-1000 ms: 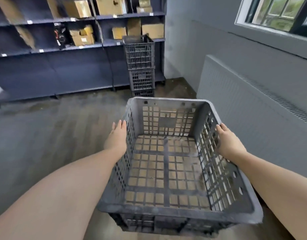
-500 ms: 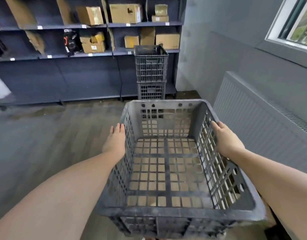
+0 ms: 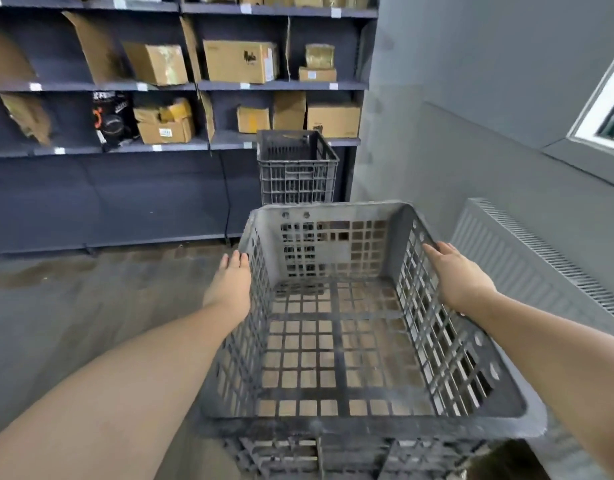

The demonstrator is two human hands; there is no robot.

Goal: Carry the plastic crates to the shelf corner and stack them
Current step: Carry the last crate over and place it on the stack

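Observation:
I hold an empty dark grey lattice crate (image 3: 336, 258) out in front of me, above the floor. My left hand (image 3: 229, 285) presses flat against the outside of its left wall. Over the top edge of its right wall, my right hand (image 3: 461, 275) grips the rim. Straight ahead, in the corner where the shelf meets the wall, stands a stack of similar grey crates (image 3: 295, 168); only its top crate shows, and the carried crate hides the lower ones.
Dark blue shelving (image 3: 208, 143) with several cardboard boxes (image 3: 241, 60) fills the back wall. A grey wall and a ribbed radiator (image 3: 527, 261) run along the right. A window (image 3: 607, 112) is at the upper right. Bare wooden floor (image 3: 90, 306) lies to the left.
I have moved closer to the shelf corner with the crate; the shelves and the crate stack look larger and sit higher in view. Both hands keep their hold.

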